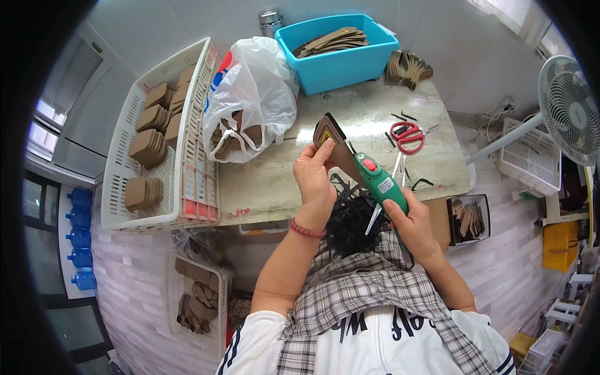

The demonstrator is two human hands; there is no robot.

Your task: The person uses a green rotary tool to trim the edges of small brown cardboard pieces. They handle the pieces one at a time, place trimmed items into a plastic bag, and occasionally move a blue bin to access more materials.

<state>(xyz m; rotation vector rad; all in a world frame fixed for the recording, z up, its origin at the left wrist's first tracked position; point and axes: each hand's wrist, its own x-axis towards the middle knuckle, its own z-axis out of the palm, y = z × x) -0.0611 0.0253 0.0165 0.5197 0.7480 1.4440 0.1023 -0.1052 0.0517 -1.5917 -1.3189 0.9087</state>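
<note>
My left hand [315, 172] pinches a flat brown piece [340, 153] with a black edge and a yellow triangular mark, holding it tilted above the table's front edge. In my right hand [411, 228] is a green handheld power tool [380, 181] with a red switch. Its front end is right by the lower right side of the brown piece; whether they touch I cannot tell. Beneath both hands, a heap of black strip scraps [353, 219] lies on my checked apron. Red-handled scissors [409, 137] rest on the table to the right of the tool, among loose black strips [423, 182].
At the left, a white crate [194, 131] holds stacked brown pieces. Beside it are a plastic bag [259, 81] and a blue bin [340, 69] of brown pieces. A fan [570, 109] stands right. Below are a box of pieces [487, 215] and another crate [222, 294].
</note>
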